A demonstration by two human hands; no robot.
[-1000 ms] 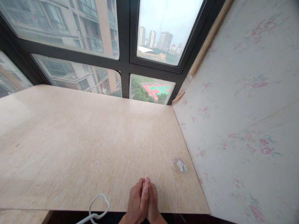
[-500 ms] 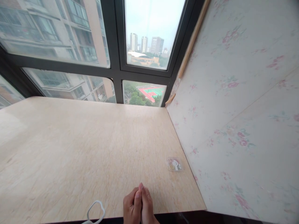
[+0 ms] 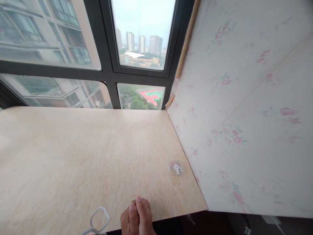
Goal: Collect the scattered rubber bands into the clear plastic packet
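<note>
My left hand (image 3: 129,218) and my right hand (image 3: 144,215) are clasped together at the near edge of the pale marbled sill (image 3: 80,156). Their fingers are closed and folded against each other, thumbs lying side by side on top. No object shows in either hand, though the palms are hidden. Beyond them to the right, near the wall, a small clear plastic case (image 3: 176,167) lies flat, with white and coloured small pieces inside. A loop of white cord (image 3: 99,218) lies left of my hands at the near edge, apart from them.
A dark-framed window (image 3: 107,76) closes off the far side of the sill. On the right rises a wall with flowered wallpaper (image 3: 220,107). Past the sill's near edge, at bottom right, is a dark area with a cable (image 3: 245,223).
The view has turned slightly to the right, so the case, cord and window appear further left. My hands stay clasped, and the case and cord keep their places on the sill.
</note>
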